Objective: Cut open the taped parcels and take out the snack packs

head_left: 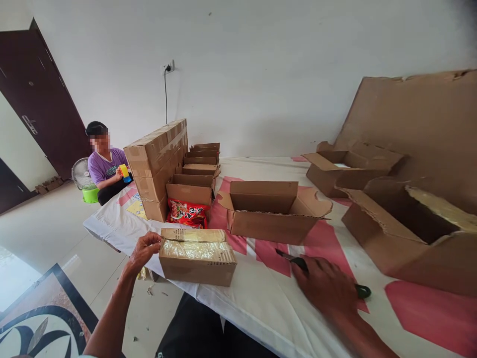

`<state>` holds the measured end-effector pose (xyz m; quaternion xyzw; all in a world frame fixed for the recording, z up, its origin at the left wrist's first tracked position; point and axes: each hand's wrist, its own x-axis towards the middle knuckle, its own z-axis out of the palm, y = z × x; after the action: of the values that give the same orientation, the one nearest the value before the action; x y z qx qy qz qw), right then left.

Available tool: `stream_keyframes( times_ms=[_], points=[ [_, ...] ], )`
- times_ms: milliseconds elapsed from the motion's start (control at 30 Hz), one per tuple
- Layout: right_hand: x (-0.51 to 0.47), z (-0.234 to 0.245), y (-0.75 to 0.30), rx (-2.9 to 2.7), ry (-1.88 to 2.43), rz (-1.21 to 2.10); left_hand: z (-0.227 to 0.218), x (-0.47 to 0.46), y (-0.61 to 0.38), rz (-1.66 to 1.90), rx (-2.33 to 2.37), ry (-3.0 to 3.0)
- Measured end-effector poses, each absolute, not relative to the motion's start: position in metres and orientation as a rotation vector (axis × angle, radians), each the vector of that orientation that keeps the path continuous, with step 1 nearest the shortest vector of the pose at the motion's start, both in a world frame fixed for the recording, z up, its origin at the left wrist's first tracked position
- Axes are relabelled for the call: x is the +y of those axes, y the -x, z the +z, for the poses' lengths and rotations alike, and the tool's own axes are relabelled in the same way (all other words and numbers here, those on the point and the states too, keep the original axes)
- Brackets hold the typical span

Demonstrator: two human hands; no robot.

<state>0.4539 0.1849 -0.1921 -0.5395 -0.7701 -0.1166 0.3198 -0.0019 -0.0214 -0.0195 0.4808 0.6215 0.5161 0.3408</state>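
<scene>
My left hand [146, 248] grips the left end of a small cardboard box [197, 271], with its fingers at the upper corner. Clear, shiny tape covers part of the box's top. My right hand [328, 286] is closed over a knife [300, 263] lying low over the cloth. The short blade points left, and the green handle end sticks out past my palm. An open cardboard box [272, 223] stands just beyond both hands. Behind the taped box lies a red printed food packet [188, 214], touching a row of open boxes [190, 191].
Closed boxes [149, 169] are stacked at the table's left side. Two open boxes, a nearer one [395, 243] and a farther one [335, 179], sit right, before a large cardboard sheet [417, 119]. A co-worker [108, 164] sits beyond the table, holding a yellow-and-blue object [125, 173] near a fan [80, 173].
</scene>
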Motion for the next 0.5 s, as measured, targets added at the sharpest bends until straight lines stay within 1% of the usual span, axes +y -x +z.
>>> stream_keyframes(
  times_ms=[200,367,500],
  points=[
    [0.186,-0.198,-0.455,-2.029,1.438,-0.351,-0.027,-0.012,0.000,1.394,1.656,-1.304],
    [0.186,-0.197,-0.455,-2.026,1.434,-0.304,-0.029,-0.007,-0.003,1.428,1.691,-1.345],
    [0.183,-0.194,-0.455,-2.017,1.408,-0.250,-0.025,-0.009,-0.010,1.386,1.567,-1.424]
  ],
)
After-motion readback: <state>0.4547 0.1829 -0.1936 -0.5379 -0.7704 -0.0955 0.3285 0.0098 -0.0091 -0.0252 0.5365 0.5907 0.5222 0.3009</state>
